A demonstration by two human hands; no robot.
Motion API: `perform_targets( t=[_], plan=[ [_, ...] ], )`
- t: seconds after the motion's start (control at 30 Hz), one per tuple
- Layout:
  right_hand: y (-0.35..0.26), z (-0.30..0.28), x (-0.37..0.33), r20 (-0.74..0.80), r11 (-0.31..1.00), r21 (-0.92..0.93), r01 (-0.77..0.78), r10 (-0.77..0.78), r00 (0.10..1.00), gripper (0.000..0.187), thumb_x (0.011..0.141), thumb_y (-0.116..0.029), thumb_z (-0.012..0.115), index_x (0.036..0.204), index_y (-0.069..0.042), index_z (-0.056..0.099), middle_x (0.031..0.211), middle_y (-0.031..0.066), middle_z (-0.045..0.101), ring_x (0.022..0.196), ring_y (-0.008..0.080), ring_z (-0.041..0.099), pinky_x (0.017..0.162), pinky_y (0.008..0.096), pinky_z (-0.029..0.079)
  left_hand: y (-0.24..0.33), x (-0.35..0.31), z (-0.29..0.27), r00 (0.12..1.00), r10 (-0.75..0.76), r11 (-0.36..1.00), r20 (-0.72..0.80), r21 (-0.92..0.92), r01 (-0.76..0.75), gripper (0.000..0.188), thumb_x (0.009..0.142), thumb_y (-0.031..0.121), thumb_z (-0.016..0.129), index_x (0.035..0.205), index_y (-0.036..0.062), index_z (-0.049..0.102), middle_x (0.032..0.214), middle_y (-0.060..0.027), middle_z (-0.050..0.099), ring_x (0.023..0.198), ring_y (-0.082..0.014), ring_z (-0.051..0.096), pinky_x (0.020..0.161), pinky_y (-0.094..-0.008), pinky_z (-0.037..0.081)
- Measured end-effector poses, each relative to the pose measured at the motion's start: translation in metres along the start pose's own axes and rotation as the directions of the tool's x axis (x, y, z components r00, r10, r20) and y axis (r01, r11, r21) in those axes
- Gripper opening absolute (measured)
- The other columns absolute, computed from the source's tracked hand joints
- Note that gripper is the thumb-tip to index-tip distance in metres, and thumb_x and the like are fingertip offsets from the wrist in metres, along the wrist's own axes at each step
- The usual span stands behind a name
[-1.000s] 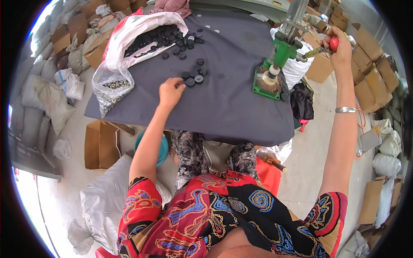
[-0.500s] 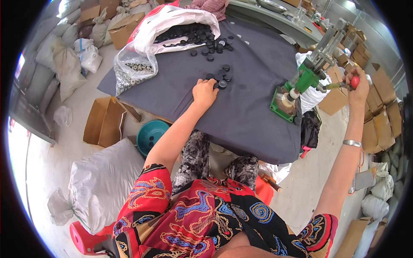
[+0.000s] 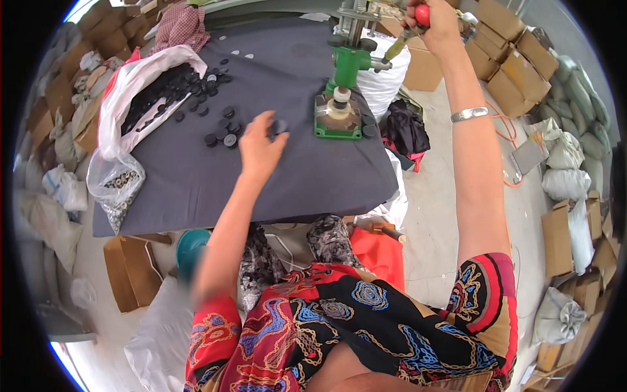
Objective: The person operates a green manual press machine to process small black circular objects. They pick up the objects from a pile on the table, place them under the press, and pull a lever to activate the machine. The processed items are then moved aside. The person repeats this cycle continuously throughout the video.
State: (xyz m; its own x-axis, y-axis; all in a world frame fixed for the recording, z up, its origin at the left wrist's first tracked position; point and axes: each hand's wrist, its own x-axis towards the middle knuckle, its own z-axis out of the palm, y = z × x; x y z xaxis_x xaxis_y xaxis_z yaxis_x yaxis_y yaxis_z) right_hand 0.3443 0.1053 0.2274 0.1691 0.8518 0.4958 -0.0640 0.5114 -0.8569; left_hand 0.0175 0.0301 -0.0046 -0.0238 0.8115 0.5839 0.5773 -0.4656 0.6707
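Observation:
My left hand (image 3: 258, 151) is over the dark cloth, a black round cap (image 3: 279, 127) pinched between thumb and fingers. Just to its left lies a small group of black caps (image 3: 230, 140). At the upper right, my right hand (image 3: 441, 31) is closed round the lever (image 3: 398, 46) of a green hand press (image 3: 351, 68), by its red knob (image 3: 422, 14). The press stands on a green base (image 3: 337, 129) at the table's right side. On that base sits a pale round fixture (image 3: 341, 98) under the press column.
A red-and-white sack (image 3: 110, 114) spills more black caps at the table's left. Next to it lies a clear bag of small metal rings (image 3: 117, 196). Below the grey-clothed table (image 3: 274, 193) are a teal basin (image 3: 189, 251) and an open carton (image 3: 129, 271). Cartons and sacks line the right.
My left hand has lifted from the cap group and moved toward the press with a cap. The right hand stays on the lever. The whole view has turned rightward.

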Motion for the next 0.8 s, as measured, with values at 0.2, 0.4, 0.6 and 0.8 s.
perform_targets(
  t=[0.2, 0.4, 0.6, 0.8],
  plan=[
    [-0.008, -0.002, -0.002, 0.022, 0.998, -0.055, 0.018, -0.016, 1.000, 0.023, 0.085, -0.027, 0.057, 0.078, -0.006, 0.058, 0.062, 0.0065, 0.052, 0.046, 0.0168, 0.052, 0.044, 0.0299, 0.044, 0.023, 0.035, 0.087, 0.980, -0.004, 0.999, 0.199, -0.047, 0.013, 0.059, 0.069, 0.011, 0.077, 0.123, 0.0018, 0.054, 0.100, -0.0170, 0.068, 0.091, -0.0323, 0.064, 0.081, -0.0416, 0.051],
    [-0.003, -0.001, -0.003, 0.045, 0.996, -0.045, 0.079, -0.077, 0.996, 0.030, 0.088, -0.033, 0.056, 0.081, -0.004, 0.056, 0.063, 0.0069, 0.053, 0.046, 0.0167, 0.052, 0.044, 0.0299, 0.044, 0.030, 0.049, 0.115, 0.975, 0.009, 0.999, 0.221, 0.037, -0.017, 0.064, 0.069, 0.012, 0.076, 0.127, 0.0006, 0.051, 0.104, -0.0167, 0.069, 0.098, -0.0336, 0.062, 0.086, -0.0429, 0.049],
    [-0.006, -0.001, -0.010, 0.096, 0.988, -0.059, 0.139, -0.133, 0.986, 0.033, 0.089, -0.036, 0.055, 0.080, -0.004, 0.056, 0.062, 0.0069, 0.052, 0.047, 0.0162, 0.052, 0.046, 0.0293, 0.044, 0.032, 0.053, 0.130, 0.978, -0.010, 1.000, 0.206, 0.004, 0.010, 0.067, 0.069, 0.012, 0.077, 0.129, 0.0011, 0.049, 0.105, -0.0158, 0.069, 0.104, -0.0337, 0.060, 0.090, -0.0436, 0.047],
    [-0.008, 0.001, -0.027, 0.068, 0.998, -0.027, 0.058, -0.056, 0.996, 0.026, 0.089, -0.025, 0.055, 0.079, -0.001, 0.056, 0.063, 0.0085, 0.053, 0.051, 0.0174, 0.050, 0.056, 0.0337, 0.047, 0.034, 0.054, 0.135, 0.982, -0.034, 0.999, 0.185, -0.027, 0.040, 0.070, 0.071, 0.014, 0.078, 0.131, -0.0008, 0.047, 0.109, -0.0158, 0.068, 0.106, -0.0334, 0.059, 0.093, -0.0424, 0.046]
  ],
)
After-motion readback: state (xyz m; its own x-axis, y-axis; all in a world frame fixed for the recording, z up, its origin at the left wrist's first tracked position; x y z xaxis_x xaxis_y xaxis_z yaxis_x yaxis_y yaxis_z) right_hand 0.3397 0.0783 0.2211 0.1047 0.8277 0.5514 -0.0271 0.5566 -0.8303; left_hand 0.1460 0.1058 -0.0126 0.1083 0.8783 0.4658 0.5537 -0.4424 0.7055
